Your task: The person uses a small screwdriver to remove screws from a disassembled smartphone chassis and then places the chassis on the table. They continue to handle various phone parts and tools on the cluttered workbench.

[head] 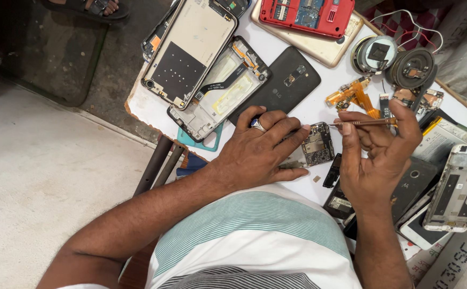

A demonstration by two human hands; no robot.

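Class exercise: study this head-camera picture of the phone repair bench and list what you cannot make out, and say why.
- Circuit board, head view: its left part is hidden under the left hand.
- Thin tool: its tip is too small to identify.
- Red phone: cut off by the top edge.
- Dark phone parts: partly covered by the right hand.

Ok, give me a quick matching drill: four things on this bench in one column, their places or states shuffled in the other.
1. circuit board
2. thin tool
3. red phone body
4. black back cover

A. top edge of the table
B. pinned under the left hand
C. held in the right hand
D. lying just above the left hand

Pairs: 1-B, 2-C, 3-A, 4-D
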